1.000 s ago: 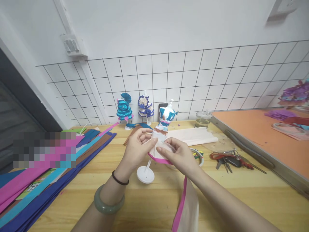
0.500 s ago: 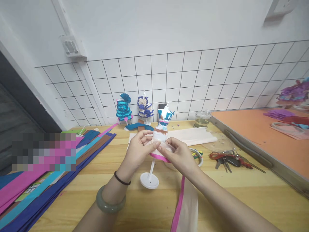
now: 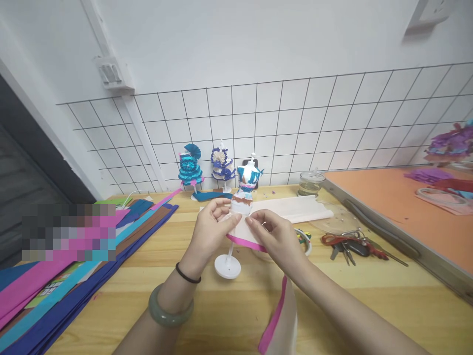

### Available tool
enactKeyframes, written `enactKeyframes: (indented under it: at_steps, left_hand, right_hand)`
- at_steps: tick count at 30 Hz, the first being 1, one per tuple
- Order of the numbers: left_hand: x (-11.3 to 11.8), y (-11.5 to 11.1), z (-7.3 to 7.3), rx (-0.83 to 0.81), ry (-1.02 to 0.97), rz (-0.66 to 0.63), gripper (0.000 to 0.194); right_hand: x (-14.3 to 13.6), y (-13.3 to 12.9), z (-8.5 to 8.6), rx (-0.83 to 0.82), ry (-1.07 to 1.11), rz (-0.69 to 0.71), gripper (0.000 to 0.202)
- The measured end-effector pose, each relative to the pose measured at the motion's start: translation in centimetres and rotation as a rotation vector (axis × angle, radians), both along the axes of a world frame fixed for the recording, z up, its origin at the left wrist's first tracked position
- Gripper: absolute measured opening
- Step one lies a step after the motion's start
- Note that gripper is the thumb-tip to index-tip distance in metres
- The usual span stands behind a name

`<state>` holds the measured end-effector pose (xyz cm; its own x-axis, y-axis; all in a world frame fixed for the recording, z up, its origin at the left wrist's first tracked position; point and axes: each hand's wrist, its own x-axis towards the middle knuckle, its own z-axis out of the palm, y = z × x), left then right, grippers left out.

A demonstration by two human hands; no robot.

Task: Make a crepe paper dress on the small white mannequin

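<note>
A small white dress-form figure (image 3: 248, 177) with a blue and white top stands tilted slightly between my hands, its round white base (image 3: 227, 266) low over the table. Around its lower body goes a white crepe paper strip (image 3: 244, 231) with a pink edge. My left hand (image 3: 216, 224) pinches the strip at the figure's left side, thumb in front. My right hand (image 3: 271, 230) pinches the same strip on the right, its thumb and forefinger closed on it. The strip's loose tail (image 3: 283, 320) hangs down beneath my right forearm.
Two decorated figures (image 3: 190, 165) stand by the grid wall. Coloured paper strips (image 3: 84, 276) lie left. Keys (image 3: 349, 249), a glass jar (image 3: 311, 182), white paper (image 3: 291, 208) and an orange board (image 3: 399, 207) are at the right.
The figure has shifted slightly left and stands more upright. The paper's front now looks flatter between my thumbs. The loose tail has moved a little to the left.
</note>
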<state>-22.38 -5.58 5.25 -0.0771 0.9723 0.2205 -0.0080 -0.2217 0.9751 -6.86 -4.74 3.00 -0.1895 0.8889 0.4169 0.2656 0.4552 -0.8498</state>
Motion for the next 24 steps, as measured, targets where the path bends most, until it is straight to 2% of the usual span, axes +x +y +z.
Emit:
enactKeyframes:
  at_steps: [11,20,24]
  left_hand:
    - [0.18,-0.17,0.01,-0.006,-0.003,-0.011,0.042]
    - [0.36,-0.19,0.11,-0.007,-0.002,-0.020,0.042]
    - [0.43,-0.33,0.22,0.004,0.017,-0.023,0.041]
  right_hand:
    - [-0.13,-0.63,0.54,0.268,-0.051,0.007,0.015]
    - [-0.16,-0.55,0.56,0.173,0.023,0.048,0.016]
    - [-0.30,-0.50,0.57,0.041,0.127,0.092,0.020]
